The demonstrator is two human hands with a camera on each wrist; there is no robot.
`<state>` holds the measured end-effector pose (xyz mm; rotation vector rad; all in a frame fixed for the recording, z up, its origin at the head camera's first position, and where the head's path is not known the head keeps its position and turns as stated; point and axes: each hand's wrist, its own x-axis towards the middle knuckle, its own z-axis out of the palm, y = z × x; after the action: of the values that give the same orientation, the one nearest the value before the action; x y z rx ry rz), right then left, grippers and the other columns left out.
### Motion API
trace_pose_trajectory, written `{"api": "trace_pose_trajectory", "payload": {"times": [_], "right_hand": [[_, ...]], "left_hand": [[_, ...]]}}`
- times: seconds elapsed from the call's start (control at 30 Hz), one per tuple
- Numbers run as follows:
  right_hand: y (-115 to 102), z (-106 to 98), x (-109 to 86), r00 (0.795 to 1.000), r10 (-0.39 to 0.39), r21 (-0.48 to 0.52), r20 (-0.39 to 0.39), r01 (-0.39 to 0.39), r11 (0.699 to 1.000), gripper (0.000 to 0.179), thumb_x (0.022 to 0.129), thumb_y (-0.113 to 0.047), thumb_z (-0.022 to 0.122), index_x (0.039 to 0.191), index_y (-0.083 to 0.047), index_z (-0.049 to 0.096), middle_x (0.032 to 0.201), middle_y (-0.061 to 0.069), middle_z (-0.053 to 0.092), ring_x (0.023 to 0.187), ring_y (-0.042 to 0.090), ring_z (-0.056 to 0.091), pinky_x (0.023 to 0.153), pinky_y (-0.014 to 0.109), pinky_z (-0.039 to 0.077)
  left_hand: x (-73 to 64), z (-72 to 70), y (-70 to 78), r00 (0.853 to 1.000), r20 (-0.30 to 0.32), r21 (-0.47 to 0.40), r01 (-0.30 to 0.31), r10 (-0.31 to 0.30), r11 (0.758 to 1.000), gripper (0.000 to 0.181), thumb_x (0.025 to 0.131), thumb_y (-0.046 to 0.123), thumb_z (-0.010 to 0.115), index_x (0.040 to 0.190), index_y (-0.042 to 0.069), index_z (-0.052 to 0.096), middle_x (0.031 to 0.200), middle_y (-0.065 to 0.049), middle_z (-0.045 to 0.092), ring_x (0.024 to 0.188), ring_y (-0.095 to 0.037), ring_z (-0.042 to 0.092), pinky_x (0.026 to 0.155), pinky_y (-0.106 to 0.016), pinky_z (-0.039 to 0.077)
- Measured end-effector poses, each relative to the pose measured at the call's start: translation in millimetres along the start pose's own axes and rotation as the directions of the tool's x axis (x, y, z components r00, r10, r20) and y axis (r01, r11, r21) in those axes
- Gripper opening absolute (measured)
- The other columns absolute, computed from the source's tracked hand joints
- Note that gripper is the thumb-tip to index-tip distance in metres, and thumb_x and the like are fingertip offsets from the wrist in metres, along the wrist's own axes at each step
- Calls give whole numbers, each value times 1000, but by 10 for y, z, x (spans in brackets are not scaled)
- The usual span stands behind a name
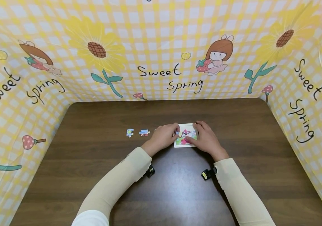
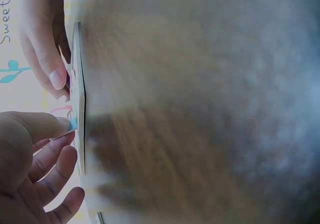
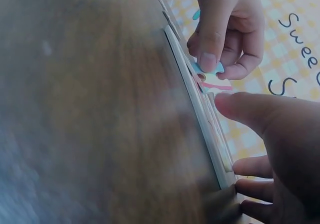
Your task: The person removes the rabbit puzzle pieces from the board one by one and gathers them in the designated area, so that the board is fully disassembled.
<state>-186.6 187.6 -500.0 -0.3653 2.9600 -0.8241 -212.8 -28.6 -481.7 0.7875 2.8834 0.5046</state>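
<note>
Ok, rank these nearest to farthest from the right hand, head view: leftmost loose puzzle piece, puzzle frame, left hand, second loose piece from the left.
1. Puzzle frame: partly under the right hand.
2. Left hand: at the frame's left.
3. Second loose piece: left of the left hand.
4. Leftmost loose piece: farthest left.
</note>
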Motion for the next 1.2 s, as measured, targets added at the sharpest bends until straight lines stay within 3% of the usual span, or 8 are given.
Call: {"api": "trace_pose_trajectory", "payload": {"times": [0.3, 0.57, 1.2], "right_hand": [[-59, 27, -11, 999, 12, -29, 39, -11, 1000, 99, 79, -64, 68, 149, 0, 36, 154, 21, 27, 143, 38, 19, 110, 55, 25], [-84, 17, -14, 999, 24, -36, 31, -23, 999, 98, 79, -62, 69, 149, -1, 36, 154, 21, 27, 143, 39, 19, 111, 56, 22], [-87, 61, 19, 999, 33, -46, 27, -32, 998, 99, 80, -62, 69, 149, 0, 35, 154, 21, 26, 143, 39, 18, 113, 54, 18]], "left_hand": [[-15, 2, 14, 1000, -12, 9, -8, 8, 1000, 10, 95, 26, 60, 104, 22, 57, 92, 9, 63, 79, -8, 57, 74, -34, 46], [-18, 2, 21, 1000, -27, -15, 5, -5, 1000, 9, 97, 26, 57, 105, 22, 58, 94, 8, 64, 77, -9, 57, 66, -32, 48], [-29, -3, 5, 1000, -14, -50, 26, -27, 998, 8, 97, 27, 59, 104, 23, 58, 96, 7, 64, 76, -9, 57, 64, -31, 48]]}}
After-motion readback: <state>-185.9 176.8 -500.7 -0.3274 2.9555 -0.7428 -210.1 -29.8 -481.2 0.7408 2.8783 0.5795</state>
